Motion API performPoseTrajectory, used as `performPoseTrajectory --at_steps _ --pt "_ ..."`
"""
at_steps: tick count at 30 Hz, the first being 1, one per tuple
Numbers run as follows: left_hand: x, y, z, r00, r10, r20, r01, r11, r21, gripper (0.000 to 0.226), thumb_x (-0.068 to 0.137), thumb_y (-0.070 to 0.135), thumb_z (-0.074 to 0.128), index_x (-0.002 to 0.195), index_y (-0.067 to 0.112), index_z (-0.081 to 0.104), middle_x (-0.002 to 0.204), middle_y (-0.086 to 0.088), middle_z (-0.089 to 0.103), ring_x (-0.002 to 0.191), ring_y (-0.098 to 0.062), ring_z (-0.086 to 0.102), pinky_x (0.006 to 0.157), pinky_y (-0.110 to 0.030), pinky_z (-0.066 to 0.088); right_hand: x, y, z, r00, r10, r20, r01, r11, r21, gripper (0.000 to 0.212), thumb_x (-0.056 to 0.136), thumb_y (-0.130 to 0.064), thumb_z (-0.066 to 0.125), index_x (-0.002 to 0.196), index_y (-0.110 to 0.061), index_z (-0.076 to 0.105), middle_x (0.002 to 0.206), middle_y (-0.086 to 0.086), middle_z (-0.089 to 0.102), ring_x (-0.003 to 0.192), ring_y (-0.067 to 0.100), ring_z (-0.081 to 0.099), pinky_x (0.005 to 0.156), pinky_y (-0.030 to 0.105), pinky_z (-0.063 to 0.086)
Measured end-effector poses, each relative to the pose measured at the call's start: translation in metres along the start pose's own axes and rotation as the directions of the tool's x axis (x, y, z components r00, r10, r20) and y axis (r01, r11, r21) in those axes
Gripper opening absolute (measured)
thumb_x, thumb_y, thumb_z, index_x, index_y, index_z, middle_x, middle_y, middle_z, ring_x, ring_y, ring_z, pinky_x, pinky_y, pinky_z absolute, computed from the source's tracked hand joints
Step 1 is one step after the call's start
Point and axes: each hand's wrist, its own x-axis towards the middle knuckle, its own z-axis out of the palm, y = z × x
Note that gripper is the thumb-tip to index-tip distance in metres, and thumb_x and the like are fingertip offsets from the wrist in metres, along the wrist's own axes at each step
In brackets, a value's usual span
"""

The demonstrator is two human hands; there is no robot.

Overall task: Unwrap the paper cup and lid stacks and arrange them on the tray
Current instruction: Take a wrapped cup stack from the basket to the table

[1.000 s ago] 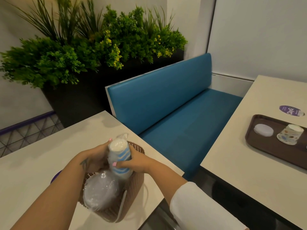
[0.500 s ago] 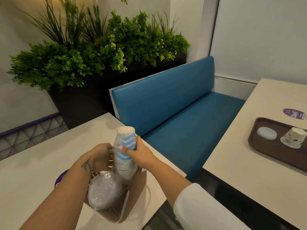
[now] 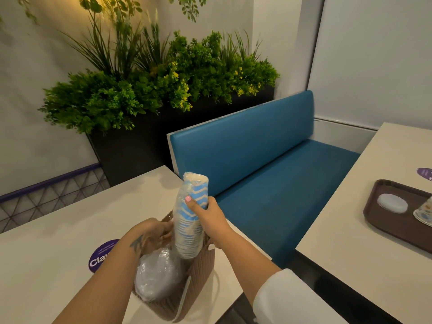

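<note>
Your right hand (image 3: 205,212) is clamped round the upper half of the cup stack (image 3: 190,216), thumb across the front, fingers behind; the stack's lower end is at the rim of the basket (image 3: 198,274). Your left hand (image 3: 153,235) rests on that rim just left of your thumb, fingers loosely curled; whether they grip it I cannot tell. The lid stack (image 3: 156,277) lies in the basket below them. Both stacks look light, crushable and film-slick: hold mid-stack, gently. The tray (image 3: 383,190) sits well right of your fingers.
</note>
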Motion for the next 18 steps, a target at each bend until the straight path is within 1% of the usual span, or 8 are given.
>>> performPoseTrajectory --at_steps 2,3,5,7,11,15,17,18 --pt "-0.006 0.001 0.004 1.000 -0.010 -0.010 0.011 0.999 0.048 0.041 0.101 0.025 0.047 0.065 0.004 0.047 0.059 -0.009 0.046 0.059 -0.018 0.041 0.047 -0.023 0.044 0.000 -0.002 0.000 1.000 -0.009 -0.008 0.010 1.000 0.007 0.050 0.082 -0.054 0.066 0.115 -0.021 0.049 0.116 -0.002 0.064 0.104 0.014 0.064 0.092 0.034 0.053" --pt "-0.008 0.001 0.006 1.000 -0.009 -0.010 0.010 0.998 0.068 0.042 0.100 0.030 0.046 0.069 0.002 0.050 0.062 -0.010 0.051 0.063 -0.020 0.046 0.053 -0.025 0.046 0.000 -0.004 0.000 1.000 -0.012 -0.013 0.012 1.000 0.003 0.051 0.082 -0.055 0.065 0.117 -0.021 0.049 0.117 -0.002 0.064 0.104 0.014 0.064 0.091 0.034 0.053" --pt "-0.012 0.004 0.007 1.000 -0.002 0.015 0.000 0.995 0.097 0.047 0.100 0.040 0.043 0.089 -0.004 0.057 0.087 -0.015 0.061 0.085 -0.027 0.056 0.074 -0.034 0.047 0.001 -0.007 0.000 1.000 -0.016 -0.018 0.016 1.000 -0.008 0.053 0.083 -0.055 0.063 0.119 -0.020 0.047 0.118 -0.002 0.063 0.104 0.015 0.064 0.092 0.035 0.053" --pt "-0.012 0.006 0.006 0.998 -0.016 0.053 0.010 0.993 0.117 0.055 0.099 0.046 0.040 0.106 -0.006 0.056 0.108 -0.018 0.061 0.102 -0.032 0.057 0.084 -0.039 0.047 0.002 -0.010 0.001 1.000 -0.021 -0.019 0.021 1.000 -0.012 0.054 0.083 -0.056 0.063 0.120 -0.019 0.047 0.119 -0.001 0.063 0.105 0.016 0.064 0.094 0.037 0.053" --pt "-0.016 0.009 0.003 0.991 -0.044 0.129 0.028 0.992 0.124 0.055 0.099 0.049 0.033 0.099 0.001 0.058 0.105 -0.019 0.061 0.097 -0.030 0.059 0.080 -0.040 0.049 0.003 -0.016 0.001 1.000 -0.014 -0.017 0.014 1.000 -0.022 0.057 0.084 -0.056 0.062 0.123 -0.019 0.045 0.121 -0.001 0.062 0.106 0.016 0.063 0.095 0.038 0.052" --pt "-0.014 0.010 0.001 0.990 -0.029 0.137 0.032 0.999 -0.019 0.060 0.097 0.052 0.038 0.114 -0.003 0.054 0.109 -0.017 0.060 0.111 -0.032 0.055 0.093 -0.045 0.046 0.003 -0.021 -0.001 0.999 -0.036 0.012 0.036 0.999 0.008 0.056 0.082 -0.053 0.067 0.122 -0.022 0.044 0.121 -0.004 0.061 0.108 0.015 0.061 0.097 0.039 0.050" --pt "-0.015 0.013 -0.001 0.992 -0.012 0.128 0.024 0.995 -0.098 0.060 0.096 0.053 0.040 0.115 -0.003 0.052 0.110 -0.017 0.059 0.109 -0.032 0.055 0.087 -0.043 0.048 0.005 -0.026 0.001 0.997 -0.074 0.022 0.074 0.997 -0.001 0.065 0.072 -0.051 0.077 0.122 -0.024 0.044 0.121 -0.006 0.061 0.109 0.014 0.061 0.099 0.041 0.049" --pt "-0.017 0.016 -0.002 0.992 0.003 0.129 0.012 0.993 -0.119 0.060 0.096 0.053 0.040 0.114 -0.003 0.053 0.111 -0.018 0.059 0.106 -0.032 0.058 0.080 -0.041 0.052 0.006 -0.029 0.002 0.995 -0.100 0.016 0.100 0.995 -0.012 0.073 0.064 -0.052 0.082 0.122 -0.026 0.045 0.120 -0.007 0.062 0.109 0.013 0.061 0.099 0.041 0.049"
